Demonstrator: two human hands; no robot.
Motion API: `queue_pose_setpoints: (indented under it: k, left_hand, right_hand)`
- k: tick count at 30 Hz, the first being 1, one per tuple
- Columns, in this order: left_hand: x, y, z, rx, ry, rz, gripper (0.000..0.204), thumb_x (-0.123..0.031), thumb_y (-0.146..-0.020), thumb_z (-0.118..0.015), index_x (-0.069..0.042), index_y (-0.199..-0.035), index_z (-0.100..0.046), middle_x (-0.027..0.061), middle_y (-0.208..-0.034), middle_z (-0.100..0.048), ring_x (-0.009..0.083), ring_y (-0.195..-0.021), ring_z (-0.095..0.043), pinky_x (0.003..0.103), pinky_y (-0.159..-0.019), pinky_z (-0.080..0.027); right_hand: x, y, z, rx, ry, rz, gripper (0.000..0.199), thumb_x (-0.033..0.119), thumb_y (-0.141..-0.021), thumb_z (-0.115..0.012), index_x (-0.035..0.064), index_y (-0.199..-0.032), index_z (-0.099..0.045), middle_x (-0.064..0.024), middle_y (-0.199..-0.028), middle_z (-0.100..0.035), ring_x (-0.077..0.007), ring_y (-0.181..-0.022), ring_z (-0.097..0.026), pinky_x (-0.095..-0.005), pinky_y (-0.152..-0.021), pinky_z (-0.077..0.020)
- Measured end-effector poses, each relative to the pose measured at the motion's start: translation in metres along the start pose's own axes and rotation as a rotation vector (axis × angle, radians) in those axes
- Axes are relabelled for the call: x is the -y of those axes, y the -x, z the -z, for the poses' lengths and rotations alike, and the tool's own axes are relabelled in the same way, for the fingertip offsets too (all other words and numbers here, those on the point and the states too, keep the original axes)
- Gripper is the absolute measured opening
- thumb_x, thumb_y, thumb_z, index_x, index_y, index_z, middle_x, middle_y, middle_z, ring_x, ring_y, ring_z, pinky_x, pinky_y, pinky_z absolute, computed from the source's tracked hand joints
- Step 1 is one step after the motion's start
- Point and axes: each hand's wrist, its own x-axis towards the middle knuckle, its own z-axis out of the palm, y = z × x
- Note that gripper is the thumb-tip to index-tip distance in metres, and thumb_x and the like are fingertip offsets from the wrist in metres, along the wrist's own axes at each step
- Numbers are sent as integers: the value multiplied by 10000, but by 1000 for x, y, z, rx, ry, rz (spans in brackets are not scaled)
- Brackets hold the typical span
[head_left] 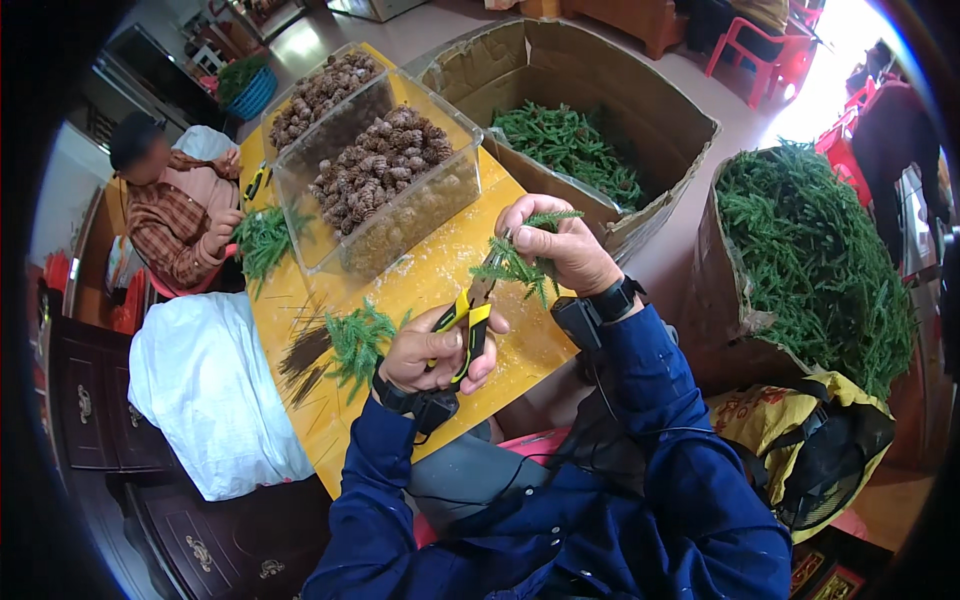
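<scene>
My left hand [437,352] is wrapped round the yellow-and-black handles of a pair of pliers [477,318]. Their jaws point up and to the right, reaching the lower part of a green artificial pine sprig [512,267]. That sprig is pinched between the fingers of my right hand [565,247], above the yellow table [440,285]. Whether the jaws bite on the stem is too small to tell. Left of my left hand, more green sprigs [362,340] lie on the table beside a bunch of thin dark wires [308,358].
Clear bins [455,200] of pine cones [385,165] stand on the table. Beyond its right side are a cardboard box [640,75] of greenery and another heaped one [735,250]. A person [180,215] at the left handles sprigs. A white sack [215,390] sits left.
</scene>
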Motion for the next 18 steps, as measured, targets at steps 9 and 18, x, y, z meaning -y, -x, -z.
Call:
queue_pose_setpoints:
  k: [9, 18]
  left_hand:
    - [-19, 21, -36, -227, -392, 29, 515, -240, -988, -583, 54, -1385, -438, 157, -993, -653, 179, -823, -657, 220, -592, -483]
    - [-5, 97, -36, -382, -676, 193, 446, -224, -960, -609, -3, -1333, -506, 92, -1065, -691, 160, -898, -684, 230, -601, -508]
  right_hand:
    - [8, 4, -9, -23, 170, -115, 175, 155, -888, -744, 51, -998, -655, 10, -893, -635, -55, -747, -552, -210, -656, -441]
    - [15, 16, 6, -39, 286, -135, 153, 116, -921, -664, 52, -1052, -621, -2, -977, -628, -47, -830, -561, -186, -706, -408]
